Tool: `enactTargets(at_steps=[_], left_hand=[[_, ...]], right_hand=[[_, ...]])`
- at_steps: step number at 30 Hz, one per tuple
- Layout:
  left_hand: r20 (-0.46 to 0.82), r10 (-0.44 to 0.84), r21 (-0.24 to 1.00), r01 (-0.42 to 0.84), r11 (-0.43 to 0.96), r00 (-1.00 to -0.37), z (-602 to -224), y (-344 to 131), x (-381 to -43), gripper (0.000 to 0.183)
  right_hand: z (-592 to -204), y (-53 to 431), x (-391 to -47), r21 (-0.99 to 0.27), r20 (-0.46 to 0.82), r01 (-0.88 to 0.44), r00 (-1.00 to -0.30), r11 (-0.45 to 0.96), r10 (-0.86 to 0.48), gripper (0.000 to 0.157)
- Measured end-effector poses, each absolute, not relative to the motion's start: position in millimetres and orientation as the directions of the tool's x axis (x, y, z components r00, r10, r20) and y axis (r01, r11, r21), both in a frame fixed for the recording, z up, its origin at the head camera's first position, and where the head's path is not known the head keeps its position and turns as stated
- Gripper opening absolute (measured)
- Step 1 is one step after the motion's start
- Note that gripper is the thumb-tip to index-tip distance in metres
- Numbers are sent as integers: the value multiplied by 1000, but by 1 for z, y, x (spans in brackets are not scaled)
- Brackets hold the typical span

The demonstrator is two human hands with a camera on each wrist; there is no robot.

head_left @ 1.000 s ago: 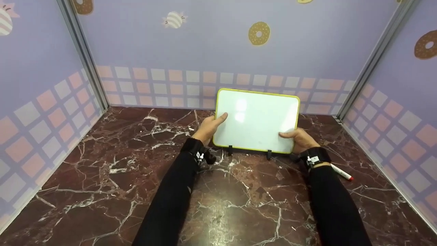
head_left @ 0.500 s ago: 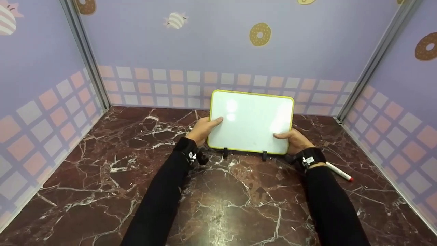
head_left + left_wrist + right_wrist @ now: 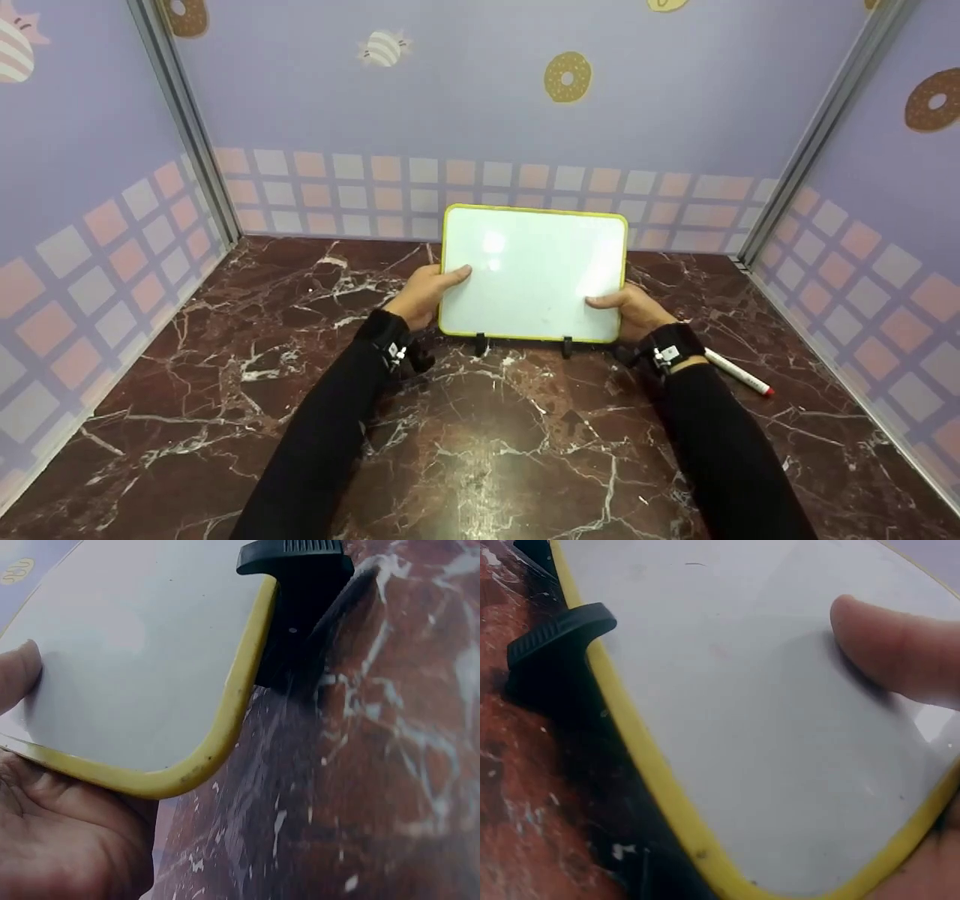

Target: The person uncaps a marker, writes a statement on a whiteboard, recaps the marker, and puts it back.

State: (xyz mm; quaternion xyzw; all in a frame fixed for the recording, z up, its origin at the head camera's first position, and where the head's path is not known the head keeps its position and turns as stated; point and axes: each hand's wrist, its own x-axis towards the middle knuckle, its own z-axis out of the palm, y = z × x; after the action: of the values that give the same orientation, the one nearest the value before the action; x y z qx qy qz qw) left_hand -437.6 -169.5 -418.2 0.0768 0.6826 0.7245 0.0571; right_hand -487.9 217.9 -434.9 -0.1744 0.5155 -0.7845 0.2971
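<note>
A small whiteboard (image 3: pixel 532 277) with a yellow rim leans back slightly, its lower edge in the two black hooks of a stand (image 3: pixel 567 346). My left hand (image 3: pixel 426 294) grips its left edge, thumb on the white face and the other fingers behind. At the right edge my right hand (image 3: pixel 634 306) holds it the same way, its thumb lower on the face. In the left wrist view one black hook (image 3: pixel 292 559) laps over the yellow rim; the right wrist view shows the other hook (image 3: pixel 562 634) doing so too. Most of the stand is hidden behind the board.
A white marker (image 3: pixel 739 371) with a red end lies on the dark marbled table (image 3: pixel 225 420), beside my right wrist. Behind the board rises a purple patterned wall (image 3: pixel 465 90), with side walls at left and right.
The whiteboard and its stand have shifted left and a little toward me, with both hands still gripping the sides. The marker has stayed in place, a bit more of it showing.
</note>
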Motion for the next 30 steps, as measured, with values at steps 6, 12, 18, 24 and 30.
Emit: enactTargets(at_steps=[6, 12, 18, 24, 30], left_hand=[[39, 210, 995, 19, -98, -977, -420, -174, -431, 40], [35, 216, 993, 9, -120, -976, -422, -179, -425, 39], [47, 229, 991, 16, -136, -972, -423, -180, -420, 39], [52, 229, 988, 16, -157, -972, -424, -182, -416, 34], [70, 248, 987, 31, -159, -966, -423, -183, -410, 33]], right_hand=[[-436, 214, -481, -920, -46, 278, -775, -275, -630, 33], [-437, 211, -476, -923, -20, 259, -768, -283, -640, 35], [-439, 213, -474, -943, 25, 214, -720, -256, -694, 37], [-440, 213, -472, -946, 45, 200, -699, -255, -714, 40], [-439, 213, -466, -943, 56, 207, -677, -262, -734, 41]])
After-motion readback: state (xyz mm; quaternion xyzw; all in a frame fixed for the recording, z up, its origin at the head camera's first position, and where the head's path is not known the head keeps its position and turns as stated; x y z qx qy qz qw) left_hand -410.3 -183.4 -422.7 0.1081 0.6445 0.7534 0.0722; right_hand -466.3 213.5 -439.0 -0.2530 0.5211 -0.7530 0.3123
